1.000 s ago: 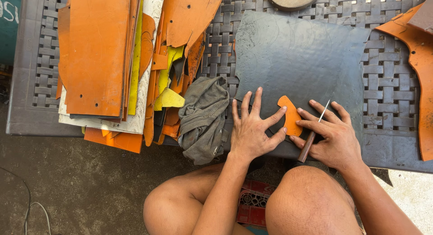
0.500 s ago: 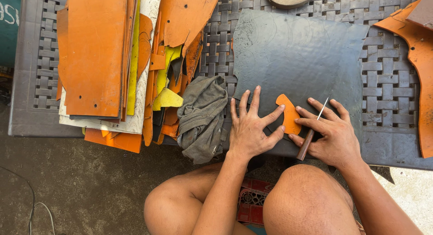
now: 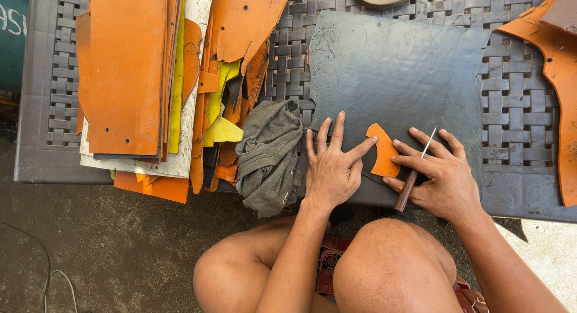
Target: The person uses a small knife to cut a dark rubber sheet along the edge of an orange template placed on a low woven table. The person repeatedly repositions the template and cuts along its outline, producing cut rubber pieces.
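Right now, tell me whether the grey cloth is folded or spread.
Neither: the grey cloth lies crumpled in a heap, deep creases showing, between the orange sheets and the left hand.

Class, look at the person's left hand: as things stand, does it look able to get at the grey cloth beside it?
Probably yes. The left hand lies flat on the dark mat, with the grey cloth right alongside and nothing between them.

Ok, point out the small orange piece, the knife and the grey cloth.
small orange piece [image 3: 383, 149], head view, middle of its face.
knife [image 3: 409, 190], head view, on the wooden handle.
grey cloth [image 3: 268, 154], head view, centre of the crumpled bundle.
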